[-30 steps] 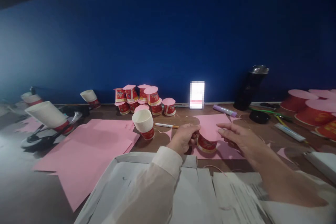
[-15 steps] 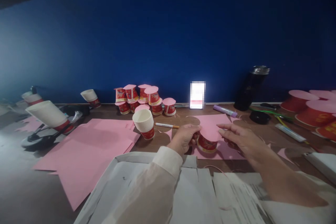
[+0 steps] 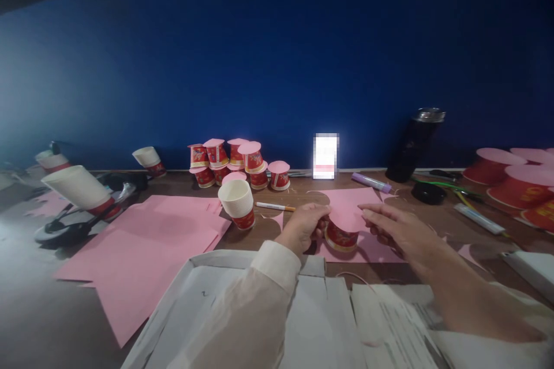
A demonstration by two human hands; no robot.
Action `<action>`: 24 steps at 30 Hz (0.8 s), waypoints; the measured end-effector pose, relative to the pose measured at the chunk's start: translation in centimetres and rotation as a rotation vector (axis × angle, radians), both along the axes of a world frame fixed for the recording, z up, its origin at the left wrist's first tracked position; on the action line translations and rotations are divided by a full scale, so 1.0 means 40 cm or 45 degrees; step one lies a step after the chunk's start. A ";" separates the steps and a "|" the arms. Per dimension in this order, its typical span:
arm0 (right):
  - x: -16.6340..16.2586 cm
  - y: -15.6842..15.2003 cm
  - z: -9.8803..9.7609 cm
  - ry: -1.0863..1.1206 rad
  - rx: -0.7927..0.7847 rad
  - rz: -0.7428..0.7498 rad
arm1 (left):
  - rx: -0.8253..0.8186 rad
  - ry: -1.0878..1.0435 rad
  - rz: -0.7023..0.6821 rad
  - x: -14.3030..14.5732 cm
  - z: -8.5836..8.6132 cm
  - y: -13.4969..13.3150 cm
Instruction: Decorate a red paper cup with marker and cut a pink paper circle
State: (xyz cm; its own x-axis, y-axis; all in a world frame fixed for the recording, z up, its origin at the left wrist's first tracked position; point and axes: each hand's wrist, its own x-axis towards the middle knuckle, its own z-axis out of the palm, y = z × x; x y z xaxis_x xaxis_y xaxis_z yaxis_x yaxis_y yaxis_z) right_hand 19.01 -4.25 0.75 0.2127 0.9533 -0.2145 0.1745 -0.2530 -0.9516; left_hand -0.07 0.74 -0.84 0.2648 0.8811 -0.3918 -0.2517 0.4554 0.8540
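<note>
My left hand (image 3: 303,226) is curled around the side of an upturned red paper cup (image 3: 340,237) that stands on a pink sheet (image 3: 367,247). A pink paper disc (image 3: 346,207) lies on the cup's base. Fingers of my right hand (image 3: 392,226) are stretched out and rest on the disc's right edge. Both hands meet at the cup near the middle of the brown table (image 3: 437,216).
A white-lined cup (image 3: 237,203) and a cigarette (image 3: 274,206) lie left of the hands. Several pink-capped red cups (image 3: 236,162) are piled at the back. Pink sheets (image 3: 142,248) spread left, white paper (image 3: 311,311) in front. A black bottle (image 3: 413,144), purple marker (image 3: 371,183) and larger red cups (image 3: 519,181) stand right.
My right hand has edged slightly toward the cup, its fingers settling on the disc. Left hand and cup stay put.
</note>
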 end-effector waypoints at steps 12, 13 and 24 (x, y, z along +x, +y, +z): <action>-0.035 0.025 -0.018 -0.115 0.099 -0.196 | 0.154 0.141 0.013 0.019 0.000 -0.005; -0.037 0.027 -0.021 -0.120 0.102 -0.189 | 0.168 0.152 0.007 0.022 -0.002 -0.006; -0.035 0.032 -0.045 -0.098 0.094 -0.143 | 0.082 0.199 0.043 0.032 0.009 -0.013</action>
